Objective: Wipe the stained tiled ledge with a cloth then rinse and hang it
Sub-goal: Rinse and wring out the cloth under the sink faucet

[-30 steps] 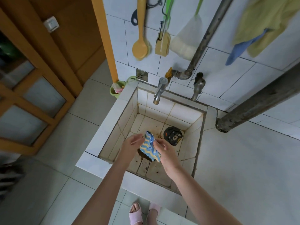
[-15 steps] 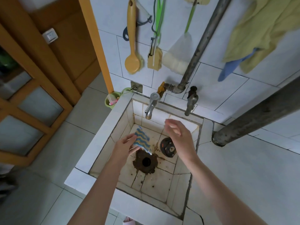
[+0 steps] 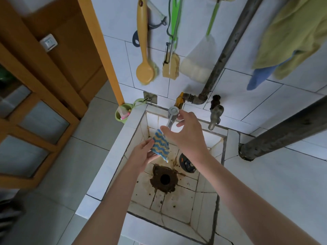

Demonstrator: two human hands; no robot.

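1. Blue-and-yellow striped cloth (image 3: pixel 160 147): you hold it inside the tiled sink basin (image 3: pixel 113 161), just below the spout of the chrome tap (image 3: pixel 172 115). It is above the drain (image 3: pixel 165 179) and clear of the basin floor. It hangs limp, one corner pointing down.
2. Left hand (image 3: pixel 143 154): your thumb and fingers pinch the cloth along its left edge, with the palm partly beneath it.
3. Right hand (image 3: pixel 185 133): it holds nothing. The fingers are spread and reach around the tap's lever; whether they touch the metal cannot be told.
4. Handling, as a judgement: the cloth looks small, light and soft, with a knitted or woven texture. It has no stiffness of its own, so it will droop and fold wherever you do not support it. It is not fragile.
5. Once wet, expect it to grow heavier, drip and slide more easily from a fingertip pinch.
6. Where to hold: for rinsing, gather a broad fold into the palm instead of a single corner. For hanging, take the upper edge with both hands. No loop shows on the cloth.
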